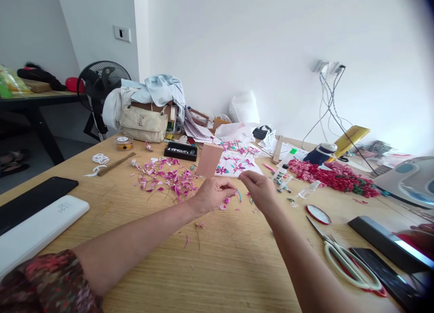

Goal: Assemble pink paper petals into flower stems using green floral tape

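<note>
pinching at its fingertips, the left hand [213, 194] seems to grasp a small teal strip [240, 196], though it is too small to be sure of the grip; the right hand [259, 186] is closed in a pinch just across from it, and whether anything thin is between those fingertips cannot be told. the strip is between the two hands, close to the left fingertips, its long axis running from there down and towards the person in a slight curve, the lower end pointing at the tabletop [217, 263]. several pink-and-teal flowers [239, 167] already lie formed on a white sheet [257, 170] beyond the hands, while many pink petals [176, 179] remain loose beyond and left of the left hand, so the work looks partly done. scissors [354, 268] lie right of the right hand, nearer the person.
</note>
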Tool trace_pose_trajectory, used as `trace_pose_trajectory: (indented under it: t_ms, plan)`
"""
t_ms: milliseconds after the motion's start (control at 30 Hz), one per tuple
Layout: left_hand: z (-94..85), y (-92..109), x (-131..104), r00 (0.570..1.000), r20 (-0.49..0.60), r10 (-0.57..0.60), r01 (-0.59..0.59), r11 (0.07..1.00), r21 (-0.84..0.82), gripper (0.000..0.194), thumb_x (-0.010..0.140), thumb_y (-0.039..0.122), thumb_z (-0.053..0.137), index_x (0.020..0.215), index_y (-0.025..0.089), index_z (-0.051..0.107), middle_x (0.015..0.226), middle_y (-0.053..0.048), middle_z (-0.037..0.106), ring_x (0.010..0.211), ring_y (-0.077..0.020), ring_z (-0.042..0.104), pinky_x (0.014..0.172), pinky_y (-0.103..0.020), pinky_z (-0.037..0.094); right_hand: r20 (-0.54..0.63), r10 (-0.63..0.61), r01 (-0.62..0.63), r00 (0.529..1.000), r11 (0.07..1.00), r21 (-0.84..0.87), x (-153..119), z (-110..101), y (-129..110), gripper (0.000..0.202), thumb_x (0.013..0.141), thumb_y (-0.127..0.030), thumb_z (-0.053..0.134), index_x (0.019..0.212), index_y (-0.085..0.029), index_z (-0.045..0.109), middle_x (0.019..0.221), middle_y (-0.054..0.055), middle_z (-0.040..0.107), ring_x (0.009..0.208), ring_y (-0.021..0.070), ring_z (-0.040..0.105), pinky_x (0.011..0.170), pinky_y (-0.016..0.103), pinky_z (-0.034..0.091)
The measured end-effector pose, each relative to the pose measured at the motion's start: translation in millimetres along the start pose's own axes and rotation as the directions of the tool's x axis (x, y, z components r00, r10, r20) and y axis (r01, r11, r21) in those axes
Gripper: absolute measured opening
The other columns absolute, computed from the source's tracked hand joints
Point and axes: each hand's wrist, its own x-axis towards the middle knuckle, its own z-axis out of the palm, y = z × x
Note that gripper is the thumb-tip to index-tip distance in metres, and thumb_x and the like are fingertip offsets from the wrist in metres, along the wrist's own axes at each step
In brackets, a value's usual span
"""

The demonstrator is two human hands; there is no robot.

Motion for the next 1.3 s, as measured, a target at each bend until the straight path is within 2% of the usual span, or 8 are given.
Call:
trace_pose_trajectory:
  t_ms: [133,300,533,700,833,933,1100,1300]
  plan:
    - [-2.0,-3,4,0.997,-0.068,-0.020,0.013,0.995,-0.099,0.011,0.072,0.021,0.055,0.070,0.013,0.061,0.063,-0.001,0.059,0.060,-0.0100,0.054,0.057,-0.020,0.042,0.132,0.040,-0.048,0.991,0.997,0.062,-16,27,9,0.032,0.079,-0.038,0.040,0.068,-0.017,0.061,0.051,-0.002,0.049,0.051,0.0109,0.043,0.048,0.020,0.029]
    - [-8.3,-7,6,0.989,-0.148,0.004,0.007,0.997,0.074,0.010,0.072,0.019,0.052,0.071,0.013,0.061,0.069,-0.001,0.063,0.066,-0.0116,0.055,0.062,-0.021,0.042,0.174,-0.040,0.067,0.984,0.986,-0.152,-50,41,-18,0.029,0.082,-0.029,0.037,0.065,-0.019,0.058,0.049,-0.001,0.051,0.047,0.0107,0.042,0.047,0.021,0.023]
    - [-10.2,-9,3,0.987,-0.007,0.162,-0.150,0.925,0.348,0.016,0.075,0.013,0.047,0.068,0.016,0.061,0.070,-0.001,0.062,0.068,-0.0119,0.054,0.064,-0.023,0.040,0.109,-0.121,0.151,0.987,0.929,-0.337,-46,3,-48,0.027,0.081,-0.028,0.038,0.065,-0.021,0.059,0.051,0.000,0.055,0.046,0.0107,0.042,0.047,0.022,0.020]
    - [-4.1,-3,0,0.992,0.045,0.117,-0.123,0.976,0.179,0.010,0.074,0.016,0.053,0.071,0.016,0.063,0.070,-0.001,0.063,0.066,-0.0113,0.055,0.062,-0.022,0.041,-0.049,-0.082,0.073,0.995,0.983,-0.171,-7,-16,-17,0.027,0.078,-0.036,0.043,0.068,-0.019,0.062,0.050,-0.002,0.049,0.050,0.0109,0.042,0.048,0.020,0.027]
    - [-1.9,-3,2,1.000,-0.020,0.010,-0.011,0.997,-0.071,0.010,0.072,0.022,0.057,0.071,0.014,0.062,0.067,-0.001,0.060,0.062,-0.0106,0.055,0.057,-0.020,0.042,0.045,-0.008,0.006,0.999,0.999,0.044,-2,9,9,0.030,0.077,-0.038,0.043,0.065,-0.016,0.060,0.052,-0.002,0.048,0.051,0.0109,0.043,0.049,0.020,0.030]
    - [-3.5,-6,4,0.998,-0.062,-0.008,0.002,0.995,-0.102,0.011,0.072,0.022,0.056,0.070,0.013,0.061,0.064,-0.001,0.058,0.060,-0.0101,0.054,0.057,-0.020,0.042,0.143,0.008,-0.011,0.990,1.000,0.022,-20,32,9,0.033,0.080,-0.037,0.039,0.065,-0.017,0.060,0.049,-0.002,0.048,0.049,0.0110,0.043,0.047,0.020,0.028]
    - [-8.7,-9,5,0.991,-0.131,0.008,0.003,0.996,0.085,0.011,0.073,0.018,0.052,0.071,0.014,0.062,0.069,-0.001,0.062,0.067,-0.0114,0.055,0.062,-0.021,0.041,0.187,-0.052,0.089,0.981,0.978,-0.191,-54,43,-22,0.030,0.082,-0.029,0.036,0.063,-0.019,0.057,0.049,-0.001,0.051,0.046,0.0107,0.041,0.046,0.021,0.022]
    - [-10.3,-13,3,0.987,0.017,0.160,-0.155,0.920,0.361,0.017,0.076,0.013,0.048,0.067,0.015,0.062,0.070,-0.001,0.063,0.068,-0.0121,0.055,0.064,-0.021,0.040,0.148,-0.070,0.124,0.986,0.910,-0.395,-51,6,-50,0.026,0.082,-0.026,0.038,0.064,-0.020,0.056,0.049,0.000,0.052,0.044,0.0105,0.039,0.045,0.023,0.017]
